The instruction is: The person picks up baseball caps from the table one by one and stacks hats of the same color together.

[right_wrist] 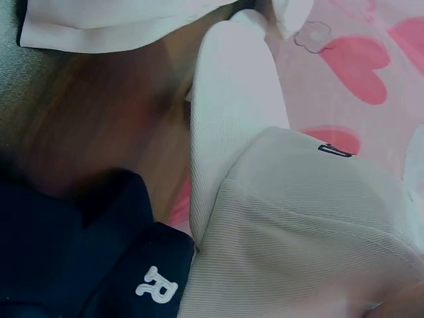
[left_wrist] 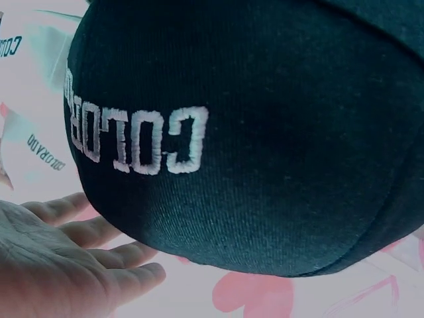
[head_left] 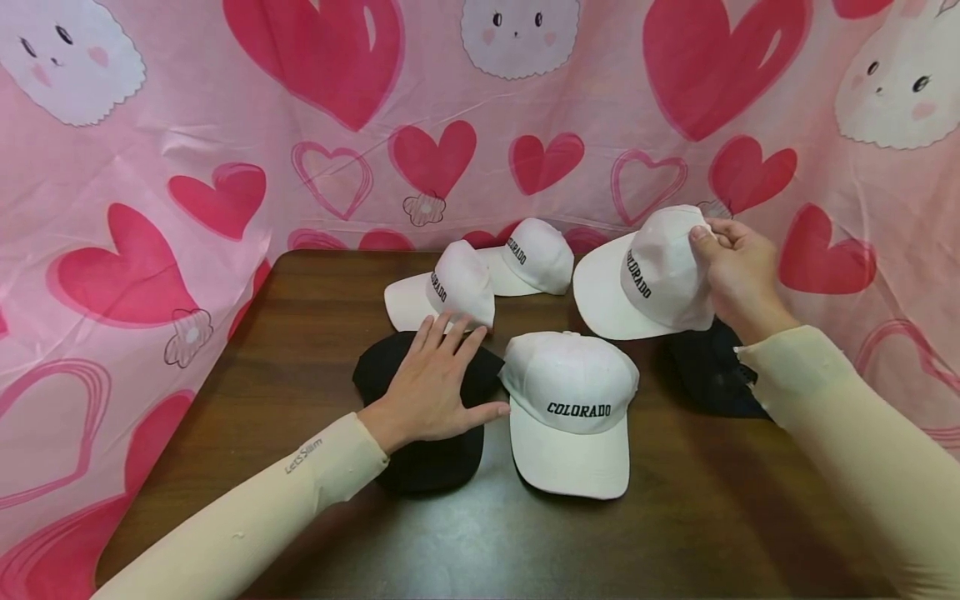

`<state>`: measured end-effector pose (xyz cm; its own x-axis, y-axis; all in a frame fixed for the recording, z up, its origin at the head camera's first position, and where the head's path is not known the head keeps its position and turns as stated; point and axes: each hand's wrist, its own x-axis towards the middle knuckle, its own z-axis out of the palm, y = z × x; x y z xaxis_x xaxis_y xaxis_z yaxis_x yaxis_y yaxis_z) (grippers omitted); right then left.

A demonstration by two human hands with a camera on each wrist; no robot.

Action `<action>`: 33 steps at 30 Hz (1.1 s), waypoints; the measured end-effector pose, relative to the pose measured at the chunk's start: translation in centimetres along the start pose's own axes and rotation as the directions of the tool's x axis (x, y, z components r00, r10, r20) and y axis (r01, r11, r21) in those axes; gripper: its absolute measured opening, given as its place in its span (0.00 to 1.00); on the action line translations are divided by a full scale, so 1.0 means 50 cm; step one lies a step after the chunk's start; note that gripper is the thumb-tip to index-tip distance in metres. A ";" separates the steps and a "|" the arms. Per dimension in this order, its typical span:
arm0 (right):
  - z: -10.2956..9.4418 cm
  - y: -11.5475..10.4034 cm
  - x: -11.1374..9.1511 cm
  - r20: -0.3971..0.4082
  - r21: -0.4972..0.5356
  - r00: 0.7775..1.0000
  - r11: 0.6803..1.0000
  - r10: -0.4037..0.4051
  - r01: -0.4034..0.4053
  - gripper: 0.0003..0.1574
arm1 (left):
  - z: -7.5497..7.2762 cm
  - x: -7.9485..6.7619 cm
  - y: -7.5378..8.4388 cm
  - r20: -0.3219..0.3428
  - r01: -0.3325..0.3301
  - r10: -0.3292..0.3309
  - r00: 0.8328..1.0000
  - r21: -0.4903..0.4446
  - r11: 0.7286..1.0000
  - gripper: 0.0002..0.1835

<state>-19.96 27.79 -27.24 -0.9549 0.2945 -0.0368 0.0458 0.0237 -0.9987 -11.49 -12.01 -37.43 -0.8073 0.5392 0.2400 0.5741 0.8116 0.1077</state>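
Note:
My right hand [head_left: 742,262] pinches the back of a white cap [head_left: 663,267] between thumb and fingers. The cap is raised at the far right, its brim toward the left and black COLORADO lettering on its front. My left hand [head_left: 427,387] is spread over a black cap [head_left: 438,471], fingers straight and thumb out toward the neighbouring white cap [head_left: 573,375]. White stitched COLORADO letters show on the black cap [left_wrist: 265,152] in the left wrist view, above the open palm [left_wrist: 59,265]. Another black cap [head_left: 708,375] lies under the raised one, partly hidden.
Two more white caps, one at back left [head_left: 461,279] and one behind it [head_left: 543,250], sit near the far edge of the brown wooden table [head_left: 300,333]. A pink cloth [head_left: 247,100] with hearts hangs around the back and sides.

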 end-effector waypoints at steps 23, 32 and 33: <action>-0.014 -0.062 -0.037 0.135 0.233 0.988 0.972 -0.071 0.038 0.29 | -0.011 -0.009 0.000 0.069 0.035 -0.034 0.997 -0.011 0.999 0.57; -0.012 -0.063 -0.052 0.266 0.163 0.958 0.985 -0.104 0.062 0.25 | -0.014 -0.008 0.002 0.067 0.033 -0.032 0.997 -0.011 0.999 0.56; -0.011 -0.062 -0.054 0.279 0.157 0.953 0.985 -0.117 0.075 0.24 | -0.014 -0.008 0.002 0.065 0.032 -0.031 0.997 -0.012 0.999 0.56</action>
<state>-17.37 27.47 -24.03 -0.9973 0.0112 0.0721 -0.0729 -0.1045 -0.9919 -11.01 -12.30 -36.85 -0.8318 0.5274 0.1731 0.5499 0.8256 0.1265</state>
